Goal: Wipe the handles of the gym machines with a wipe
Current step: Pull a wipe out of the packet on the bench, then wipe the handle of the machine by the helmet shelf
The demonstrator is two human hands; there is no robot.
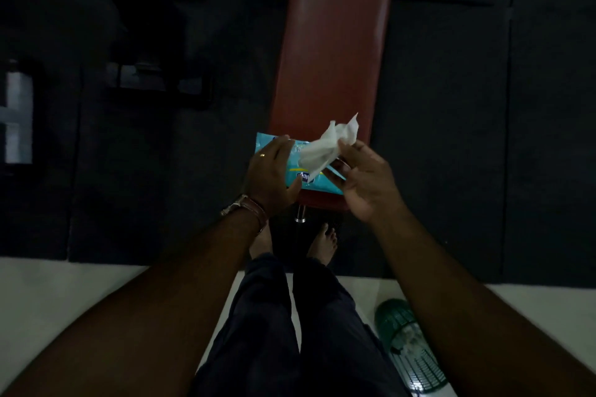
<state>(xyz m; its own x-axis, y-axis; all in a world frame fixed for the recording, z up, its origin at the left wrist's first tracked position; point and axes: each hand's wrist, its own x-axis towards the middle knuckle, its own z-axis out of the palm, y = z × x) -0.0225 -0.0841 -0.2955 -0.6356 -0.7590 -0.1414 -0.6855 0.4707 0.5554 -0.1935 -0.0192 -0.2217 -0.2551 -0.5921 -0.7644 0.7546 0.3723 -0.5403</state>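
Near the middle of the frame, the left hand (272,171) lies over the blue pack (292,167), fingers spread and lightly curved across its top and left end, pinning it to the near end of the red bench (332,42). The right hand (364,177) pinches a white wipe (325,147) between thumb and fingertips; that grip is closed on the sheet's right side, while the rest of the sheet stands crumpled above the pack, its lower edge at or in the opening (the dim light hides whether it is free).

Judging from this, the risk is a bad pull: if the left hand eases off, the pack may lift with the sheet or slide off the bench end; a quick tug could tear the wipe or drag a second one out. No machine handle is clearly in view, so the wiping itself looks not yet begun.
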